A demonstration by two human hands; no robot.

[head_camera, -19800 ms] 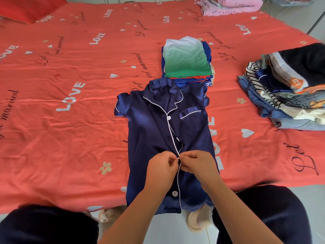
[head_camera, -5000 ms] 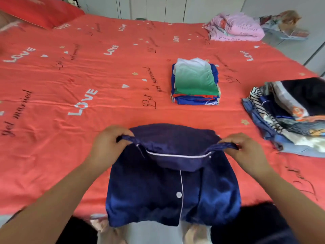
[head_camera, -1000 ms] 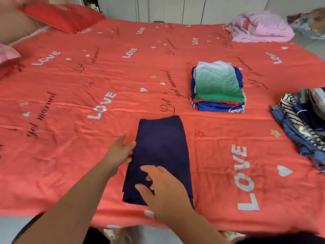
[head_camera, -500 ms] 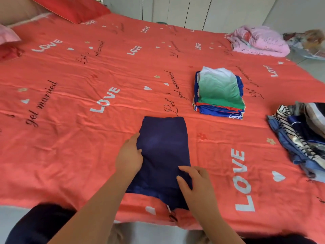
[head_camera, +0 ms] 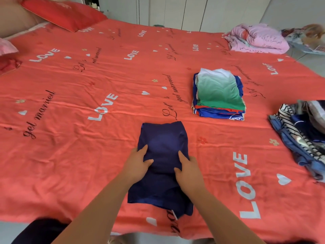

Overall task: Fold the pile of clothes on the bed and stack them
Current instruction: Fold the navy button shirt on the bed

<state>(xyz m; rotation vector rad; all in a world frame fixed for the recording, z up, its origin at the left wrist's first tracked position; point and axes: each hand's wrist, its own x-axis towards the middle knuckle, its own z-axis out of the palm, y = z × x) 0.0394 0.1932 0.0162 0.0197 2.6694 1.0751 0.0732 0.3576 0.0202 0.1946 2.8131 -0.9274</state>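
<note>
Gripping with left hand (head_camera: 139,162) and right hand (head_camera: 190,171), thumbs on top, both long edges of the navy shirt (head_camera: 163,140) at lower centre, apparently at mid-length to double it over. Lying flat on the bed (head_camera: 88,155). Upper right, likely destination: folded stack (head_camera: 219,92). At right edge: unfolded pile (head_camera: 299,134).

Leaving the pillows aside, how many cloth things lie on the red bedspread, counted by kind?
Navy garment, gripped by the left hand and the right hand: 1
Folded stack, green-and-white piece on top: 1
Unfolded pile at the right edge: 1
Pink bundle at the far corner: 1
Total: 4
</note>
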